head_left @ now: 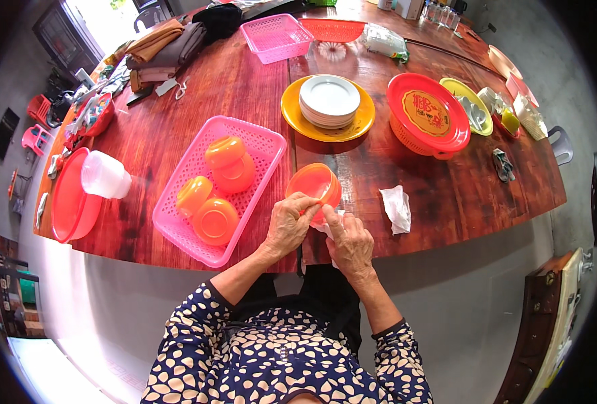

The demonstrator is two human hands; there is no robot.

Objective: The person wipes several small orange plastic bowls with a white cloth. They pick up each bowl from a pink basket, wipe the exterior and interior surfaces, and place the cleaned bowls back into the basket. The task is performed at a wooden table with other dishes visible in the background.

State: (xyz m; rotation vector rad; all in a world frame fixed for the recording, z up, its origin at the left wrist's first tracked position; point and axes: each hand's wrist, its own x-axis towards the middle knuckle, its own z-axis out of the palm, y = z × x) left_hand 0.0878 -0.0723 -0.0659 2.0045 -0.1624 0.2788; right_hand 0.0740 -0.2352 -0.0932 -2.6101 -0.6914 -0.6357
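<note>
In the head view, the left hand (290, 222) pinches an orange bowl (312, 179) at the near edge of the surface (467, 215), the right hand (351, 246) holding white tissue (323, 229) against it. Wiping seems underway; four bowls (216, 222) already sit in the pink basket (263, 145), this one remains.

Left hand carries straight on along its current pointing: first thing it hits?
The orange bowl: the left hand already has its fingertips at the near rim, so there's seemingly no free gap. Exact contact depth is hard to judge from this one view.
</note>
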